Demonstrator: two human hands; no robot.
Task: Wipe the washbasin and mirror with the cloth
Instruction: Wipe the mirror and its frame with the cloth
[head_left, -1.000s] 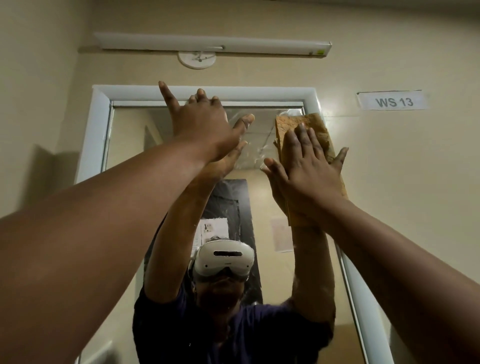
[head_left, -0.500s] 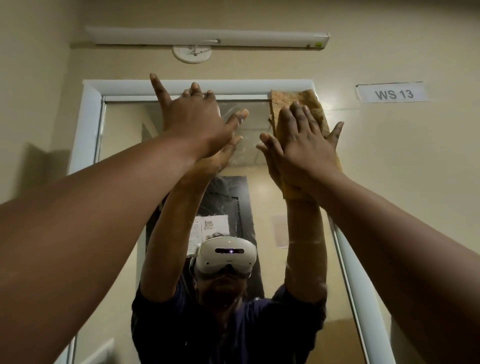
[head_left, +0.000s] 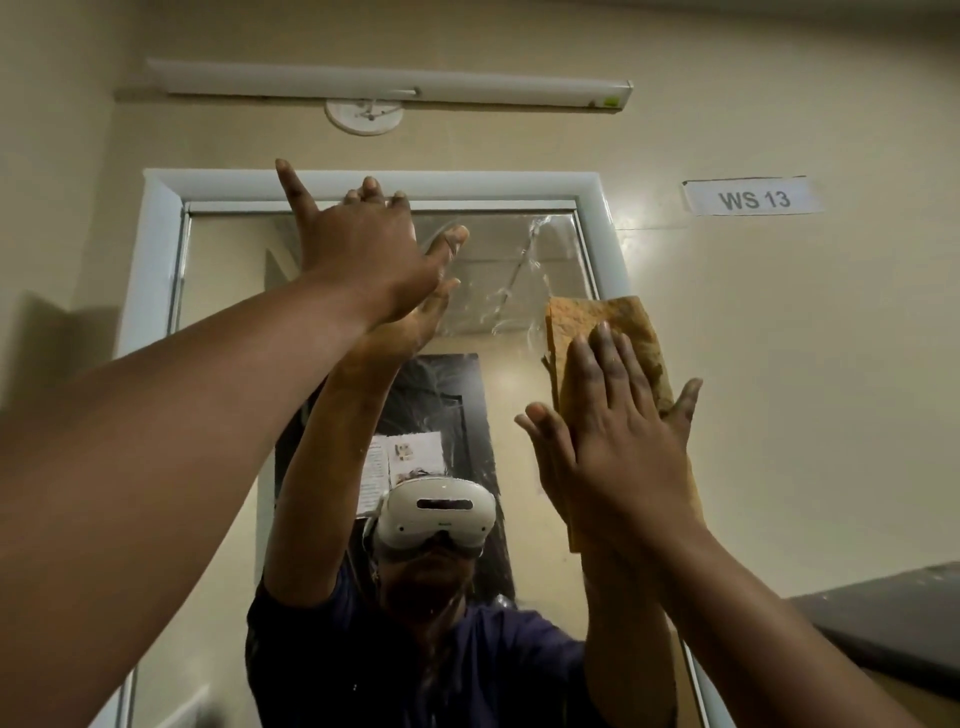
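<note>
Cloth (head_left: 605, 338): orange-brown, flat on the mirror (head_left: 519, 426) near its right frame edge, below the top corner.
Right hand (head_left: 618, 441): I see straight, spread fingers pressing the cloth to the glass; nothing curled round it.
Left hand (head_left: 363, 249): fingers spread and straight, flat near the mirror's top edge, holding nothing.
Glass: wet streaks just left of the cloth.
Wall: sign (head_left: 753, 197) reads "WS 13".
</note>
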